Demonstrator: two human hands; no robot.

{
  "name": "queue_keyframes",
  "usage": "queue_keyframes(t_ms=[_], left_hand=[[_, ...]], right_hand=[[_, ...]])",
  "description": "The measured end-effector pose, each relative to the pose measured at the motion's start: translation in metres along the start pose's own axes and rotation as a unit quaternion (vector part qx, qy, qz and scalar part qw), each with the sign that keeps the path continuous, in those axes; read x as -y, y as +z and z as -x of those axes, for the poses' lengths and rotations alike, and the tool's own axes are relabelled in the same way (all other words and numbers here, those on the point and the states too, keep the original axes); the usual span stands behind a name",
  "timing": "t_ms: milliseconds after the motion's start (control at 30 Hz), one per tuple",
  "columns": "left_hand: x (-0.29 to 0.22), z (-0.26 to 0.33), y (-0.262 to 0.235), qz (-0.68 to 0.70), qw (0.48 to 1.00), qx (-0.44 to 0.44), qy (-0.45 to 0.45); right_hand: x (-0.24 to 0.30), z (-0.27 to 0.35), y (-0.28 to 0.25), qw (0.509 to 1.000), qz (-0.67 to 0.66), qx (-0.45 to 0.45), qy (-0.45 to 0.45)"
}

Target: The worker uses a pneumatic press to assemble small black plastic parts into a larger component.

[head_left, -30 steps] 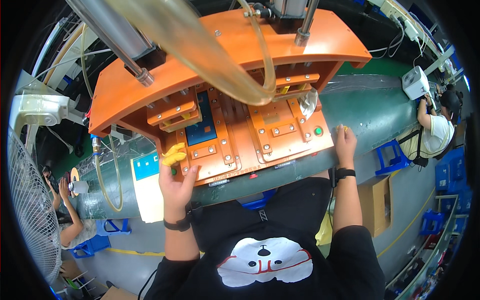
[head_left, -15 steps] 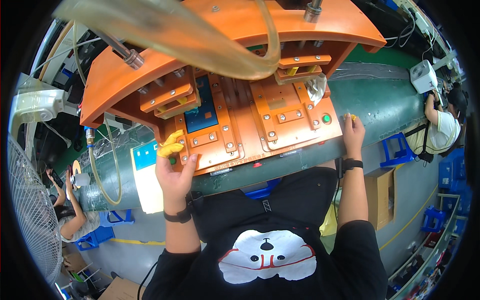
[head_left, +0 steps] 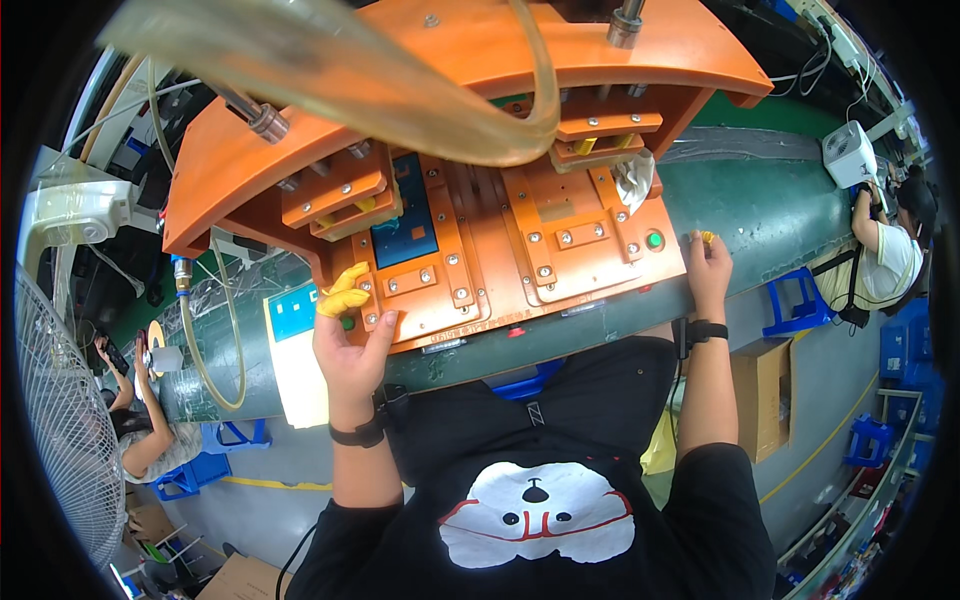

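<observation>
Nearest is the person's black shirt with one white cartoon face printed on its chest. Two forearms rise from it, each with one dark band at the wrist. To the near right, one brown cardboard box (head_left: 758, 395) stands on the floor beside the person, and blue crates (head_left: 905, 345) sit further right.

The left hand (head_left: 350, 345) rests on the near left corner of the orange fixture plate (head_left: 520, 260), fingers spread and loosely curled, wearing yellow finger covers (head_left: 342, 292); its fingertips touch the plate beside a small green button (head_left: 347, 322). It grips nothing that can be seen. The right hand (head_left: 708, 268) sits at the plate's near right edge, fingers bent, with one yellow fingertip cover showing; whether it holds anything cannot be told. Just left of it is a second green button (head_left: 654, 240).

On the plate lies one blue rectangular part (head_left: 408, 215), its long axis running near to far. Left of the plate, a pale rectangular label with a blue patch (head_left: 295, 345) lies on the green conveyor belt (head_left: 790, 220), which runs left to right.

Further off, the orange upper block (head_left: 470, 70) hangs over the plate, crossed by a clear yellowish hose (head_left: 330, 70). Two other seated workers show, one far left and one far right.
</observation>
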State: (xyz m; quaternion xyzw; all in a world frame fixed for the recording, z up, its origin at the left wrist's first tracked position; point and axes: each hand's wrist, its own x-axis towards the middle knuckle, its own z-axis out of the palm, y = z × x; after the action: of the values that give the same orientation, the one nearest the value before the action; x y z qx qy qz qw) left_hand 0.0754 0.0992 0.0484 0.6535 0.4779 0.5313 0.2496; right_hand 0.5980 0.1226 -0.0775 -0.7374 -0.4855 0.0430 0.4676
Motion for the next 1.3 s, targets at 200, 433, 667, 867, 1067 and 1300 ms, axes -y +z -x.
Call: queue_keyframes(t_ms=[200, 433, 667, 867, 1067, 1300], left_hand=[[-0.0013, -0.0007, -0.0011, 0.010, 1.000, 0.001, -0.011], [-0.0004, -0.0010, -0.0023, -0.090, 0.996, 0.010, -0.016], [-0.0043, -0.0027, -0.0003, -0.092, 0.996, 0.017, -0.004], [-0.0051, -0.0023, 0.0012, -0.070, 0.997, 0.012, -0.007], [-0.0054, -0.0025, -0.0041, -0.126, 0.991, 0.047, 0.012], [-0.0067, -0.0047, -0.0038, -0.156, 0.986, 0.050, 0.038]], right_hand=[[0.0000, -0.0004, 0.0010, 1.000, 0.000, -0.004, -0.011], [0.0003, -0.0005, 0.0003, 1.000, 0.007, 0.000, -0.008], [0.0025, -0.0001, -0.0005, 1.000, 0.005, -0.005, -0.013], [-0.0034, -0.0008, 0.0020, 1.000, 0.006, -0.005, -0.009], [-0.0019, -0.0010, 0.0011, 1.000, 0.001, -0.010, -0.025], [-0.0012, -0.0001, 0.0011, 1.000, -0.007, -0.005, -0.014]])
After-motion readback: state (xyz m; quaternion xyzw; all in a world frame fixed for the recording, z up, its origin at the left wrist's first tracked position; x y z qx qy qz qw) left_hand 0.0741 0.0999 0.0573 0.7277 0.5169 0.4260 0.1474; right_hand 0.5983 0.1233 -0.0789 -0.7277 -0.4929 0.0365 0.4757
